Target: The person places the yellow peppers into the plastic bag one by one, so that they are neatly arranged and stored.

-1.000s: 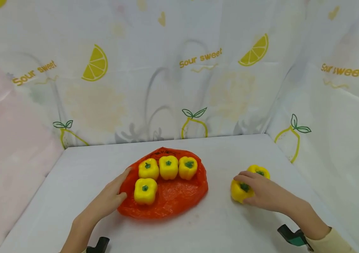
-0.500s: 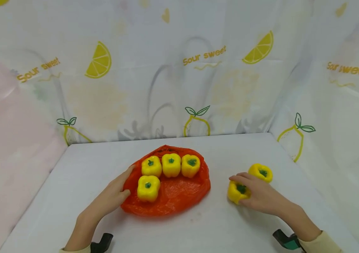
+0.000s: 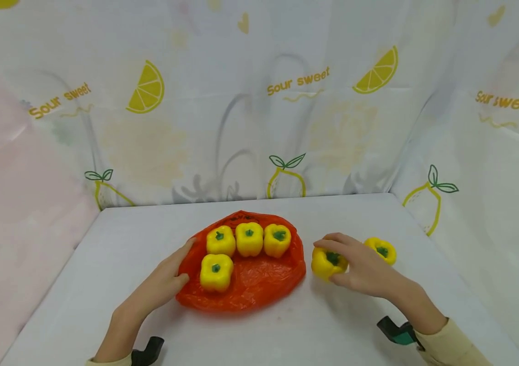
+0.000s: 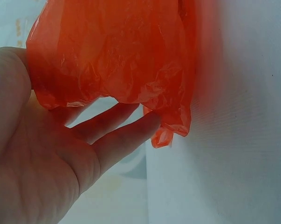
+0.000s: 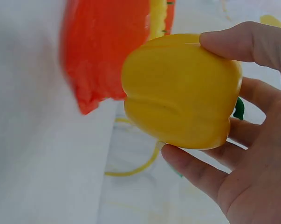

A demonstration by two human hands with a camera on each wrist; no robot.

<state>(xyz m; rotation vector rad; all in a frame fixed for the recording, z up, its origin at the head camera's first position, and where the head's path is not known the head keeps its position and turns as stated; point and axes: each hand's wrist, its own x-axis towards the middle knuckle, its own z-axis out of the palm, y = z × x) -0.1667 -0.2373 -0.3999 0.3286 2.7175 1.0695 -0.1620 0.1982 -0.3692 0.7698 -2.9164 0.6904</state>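
In the head view, my right hand [image 3: 364, 267] grips a yellow bell pepper [image 3: 325, 264] with a green stem, just right of a red plastic bag [image 3: 259, 284]. The right wrist view shows that bell pepper [image 5: 182, 93] between thumb and fingertips, raised off the table. Several more yellow bell peppers sit in the bag: a row along the back and one bell pepper [image 3: 216, 273] at front left. My left hand [image 3: 160, 279] rests against the bag's left side, fingers extended along it. In the left wrist view the red plastic [image 4: 117, 51] partly hides those fingers.
Another yellow bell pepper [image 3: 382, 250] stands on the white table [image 3: 286, 335], behind my right hand and partly covered by it. A lemon-printed cloth [image 3: 222, 127] hangs at the back and on the right side. Pink cloth [image 3: 7, 229] borders the left.
My right hand has moved left with the bell pepper, from beside the other loose one toward the bag, and raised it. My left hand stays at the bag. The head view has shifted slightly.
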